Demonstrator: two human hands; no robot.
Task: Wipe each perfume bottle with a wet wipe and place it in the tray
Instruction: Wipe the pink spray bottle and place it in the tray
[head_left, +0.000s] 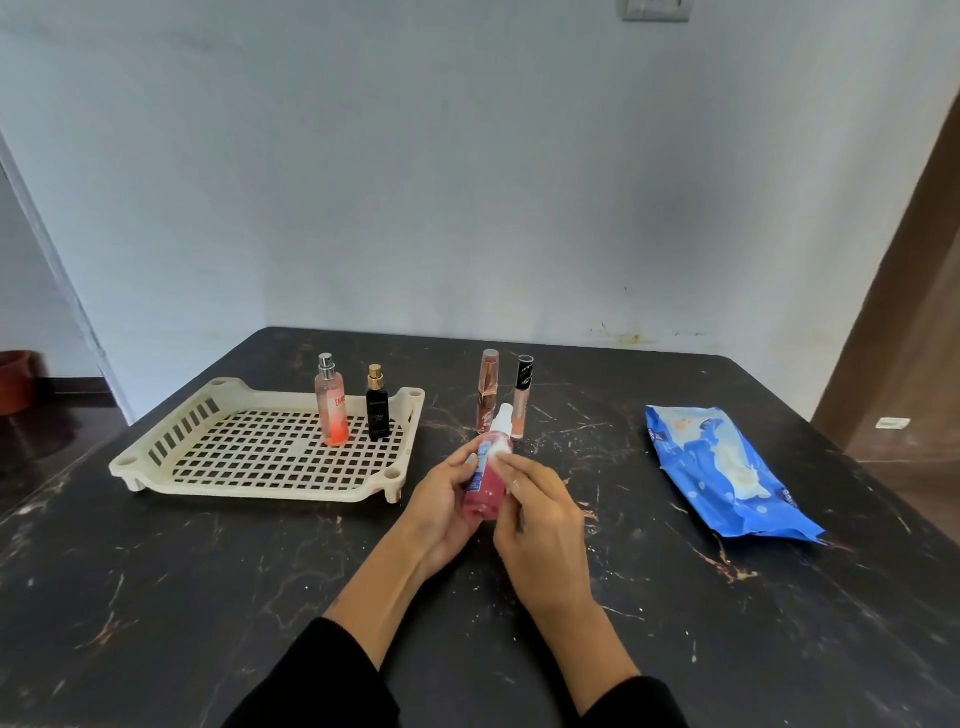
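My left hand (441, 506) has a grip on the pink spray bottle (485, 480), with my fingers curled round its lower half. The bottle is lifted over the table (208, 597), tilted a bit, with its white top pointing away from me. My right hand (540, 530) pinches a small white wet wipe (503, 456) and presses it on the bottle near its neck.

The cream tray (270, 457) with square holes sits on the table to my left. Two bottles stand up in it near its far right corner. One is a tall peach spray bottle (331, 402) with a silver top. The other is a small black bottle (377, 405) with a gold top. They stand just beside each other but do not touch.

Behind the bottle I hold, two thin bottles stand on the table, outside the tray. One is a rose gold tube (488, 392). The other is a thin peach tube with a black cap (522, 389). My bottle hides a bit of their lower parts.

Far to my right lies the blue pack of wet wipes (727, 473), flat on the table, well apart from everything else.
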